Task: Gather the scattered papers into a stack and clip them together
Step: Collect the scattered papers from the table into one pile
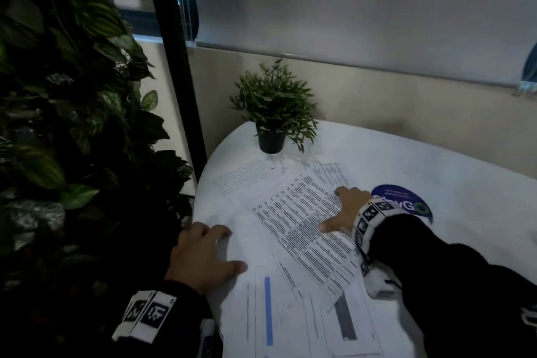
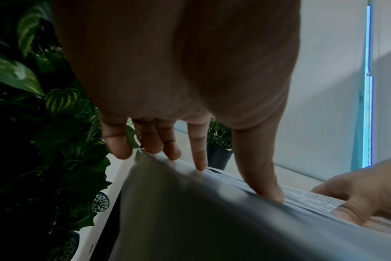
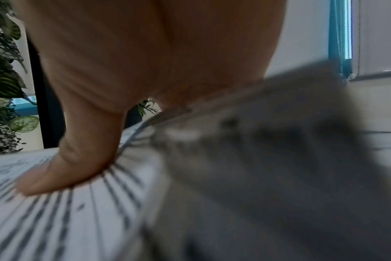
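Printed papers [image 1: 302, 229] lie fanned and overlapping across the near half of a round white worktop [image 1: 436, 160], not squared into a stack; the topmost sheet, dense with table text, sits at an angle, and sheets with a blue bar and a grey bar show at the near edge. Left hand [image 1: 203, 256] rests on the left side of the spread, palm down, fingers extended and slightly spread; the left wrist view shows the fingertips [image 2: 200, 166] and thumb touching the paper surface, gripping nothing. Right hand [image 1: 344, 212] lies flat on the right edge of the top sheet, thumb pointing inward across the text, fingers extended toward the far side; the right wrist view confirms the thumb pressed on printed paper, though the rest of that view is blurred. Both wrists carry bands with black-and-white markers over dark sleeves. A small potted plant [image 1: 274, 113] in a black pot stands at the far edge of the worktop, just beyond the papers. A blue round sticker [image 1: 406, 202] lies beside the right wrist. Dense foliage [image 1: 58, 125] fills the left of the scene.
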Demonstrator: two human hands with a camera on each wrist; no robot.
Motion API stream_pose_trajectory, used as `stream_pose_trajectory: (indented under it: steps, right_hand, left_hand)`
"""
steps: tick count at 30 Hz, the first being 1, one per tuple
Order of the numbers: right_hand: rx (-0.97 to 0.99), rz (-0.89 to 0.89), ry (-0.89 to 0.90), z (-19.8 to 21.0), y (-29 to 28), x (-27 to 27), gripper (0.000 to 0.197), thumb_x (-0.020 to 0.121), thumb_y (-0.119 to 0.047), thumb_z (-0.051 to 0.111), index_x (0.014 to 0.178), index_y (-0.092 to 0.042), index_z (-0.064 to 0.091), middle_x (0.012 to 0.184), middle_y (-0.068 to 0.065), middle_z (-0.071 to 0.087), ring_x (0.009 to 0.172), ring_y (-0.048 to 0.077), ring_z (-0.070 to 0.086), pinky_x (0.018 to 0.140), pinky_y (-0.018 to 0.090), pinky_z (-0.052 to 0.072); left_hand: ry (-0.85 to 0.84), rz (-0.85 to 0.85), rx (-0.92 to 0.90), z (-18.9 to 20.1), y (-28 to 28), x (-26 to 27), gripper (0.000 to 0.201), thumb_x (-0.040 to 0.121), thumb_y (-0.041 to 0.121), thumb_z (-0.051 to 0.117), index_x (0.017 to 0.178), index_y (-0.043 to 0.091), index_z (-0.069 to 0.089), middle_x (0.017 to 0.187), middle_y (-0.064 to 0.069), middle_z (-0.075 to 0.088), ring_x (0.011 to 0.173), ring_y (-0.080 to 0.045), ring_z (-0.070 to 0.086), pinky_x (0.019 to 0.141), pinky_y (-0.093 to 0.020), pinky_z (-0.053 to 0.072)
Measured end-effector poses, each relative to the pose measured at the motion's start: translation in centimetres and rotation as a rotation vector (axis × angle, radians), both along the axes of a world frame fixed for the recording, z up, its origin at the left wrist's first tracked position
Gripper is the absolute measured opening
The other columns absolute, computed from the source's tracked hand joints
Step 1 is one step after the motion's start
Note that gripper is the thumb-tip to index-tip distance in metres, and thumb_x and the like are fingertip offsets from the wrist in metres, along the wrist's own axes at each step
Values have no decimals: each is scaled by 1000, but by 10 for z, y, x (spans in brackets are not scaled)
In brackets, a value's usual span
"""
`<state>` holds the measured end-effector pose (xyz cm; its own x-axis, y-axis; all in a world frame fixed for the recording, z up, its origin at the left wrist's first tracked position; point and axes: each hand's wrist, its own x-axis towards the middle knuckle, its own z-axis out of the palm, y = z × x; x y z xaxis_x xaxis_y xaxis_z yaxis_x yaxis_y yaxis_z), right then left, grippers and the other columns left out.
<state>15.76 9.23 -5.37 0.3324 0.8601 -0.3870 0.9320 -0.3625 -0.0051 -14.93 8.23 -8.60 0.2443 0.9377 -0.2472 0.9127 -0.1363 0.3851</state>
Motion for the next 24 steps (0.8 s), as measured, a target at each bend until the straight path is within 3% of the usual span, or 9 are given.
stream_pose_trajectory:
  steps: [2, 5, 9, 12, 15, 17, 19, 22, 24]
  right_hand:
    - [-20, -41, 38, 3, 1, 4, 110, 50, -78, 69, 136, -18, 34, 128, 7, 54, 113, 27, 55, 94, 40, 48]
    - [52, -120, 106, 15, -1, 6, 78, 73, -50, 71, 134, -12, 42, 135, 9, 51, 117, 27, 53, 96, 34, 45]
    - [326, -153, 246, 45, -16, 0, 28, 82, -21, 63, 108, -12, 57, 113, 12, 63, 94, 25, 57, 76, 27, 43]
    - [459, -130, 526, 70, -29, -12, 28, 80, -18, 65, 105, -15, 55, 102, 6, 65, 91, 23, 62, 82, 33, 49]
    - [522, -109, 868, 90, -43, -37, 31, 79, -15, 69, 107, -21, 56, 99, 0, 69, 88, 20, 67, 83, 38, 53]
    - [510, -89, 1065, 96, -52, -54, 36, 82, -8, 68, 114, -16, 54, 100, 2, 70, 87, 20, 69, 78, 35, 54]
    - [457, -65, 1241, 94, -57, -66, 43, 81, -6, 67, 121, -12, 51, 107, 6, 70, 94, 25, 69, 84, 42, 54]
    - [394, -58, 1415, 79, -63, -75, 55, 76, -14, 69, 127, -13, 48, 118, 11, 66, 105, 33, 65, 91, 55, 49]
    - [374, -89, 1464, 69, -68, -79, 61, 74, -22, 71, 130, -14, 46, 121, 11, 65, 107, 32, 64, 93, 56, 47]
  left_hand:
    - [-13, -7, -5, -1, 0, 0, 104, 31, 80, 36, 127, 41, 45, 128, 3, 39, 124, -22, 34, 100, -32, 34]
    - [-5, 1, -12, -1, 0, -1, 99, 35, 81, 39, 126, 42, 44, 128, 4, 39, 124, -22, 34, 100, -33, 34]
    - [-119, 54, -45, 5, 2, -1, 80, 54, 81, 52, 122, 39, 52, 128, 1, 47, 122, -22, 42, 102, -36, 37]
    - [-469, 149, -42, 19, 0, 1, 89, 53, 80, 53, 127, 30, 52, 118, -5, 56, 104, -18, 56, 88, -31, 46]
    - [-836, 221, -103, 36, -4, 13, 89, 51, 78, 58, 127, 33, 44, 110, 7, 57, 93, -6, 59, 72, -22, 44]
    - [-984, 245, -192, 40, -8, 23, 88, 49, 76, 58, 125, 36, 41, 109, 10, 59, 85, -5, 67, 72, -24, 48]
    - [-1092, 274, -301, 38, -11, 34, 87, 52, 71, 65, 126, 30, 42, 107, 3, 63, 78, -9, 71, 72, -28, 51]
    - [-1292, 228, -505, 34, -18, 45, 79, 55, 65, 76, 115, 18, 57, 79, 3, 66, 60, -12, 62, 60, -28, 48]
    - [-1465, 146, -599, 35, -23, 49, 60, 69, 53, 77, 114, 16, 64, 84, -4, 70, 70, -18, 66, 69, -31, 51]
